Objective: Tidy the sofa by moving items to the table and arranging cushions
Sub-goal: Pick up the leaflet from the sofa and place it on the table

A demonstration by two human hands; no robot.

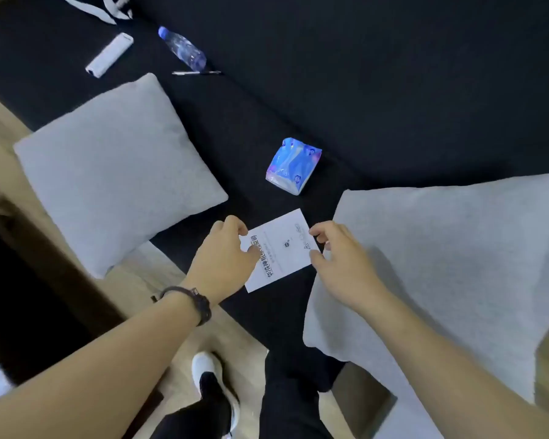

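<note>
A white printed card [282,248] lies on the black sofa seat [298,106] near its front edge. My left hand [222,261] pinches the card's left edge between thumb and fingers. My right hand [339,261] is at the card's right edge with its fingers spread, touching or just above it. A grey cushion [114,172] lies flat to the left, overhanging the seat edge. A second grey cushion [441,264] lies to the right, under my right forearm. A blue tissue pack [293,166] sits just beyond the card.
Farther back on the seat lie a clear water bottle [183,49], a pen [195,72], a white remote-like bar [110,55] and a black-and-white fabric item [99,7]. Wooden floor [159,280] and my legs and a white shoe [210,375] are below.
</note>
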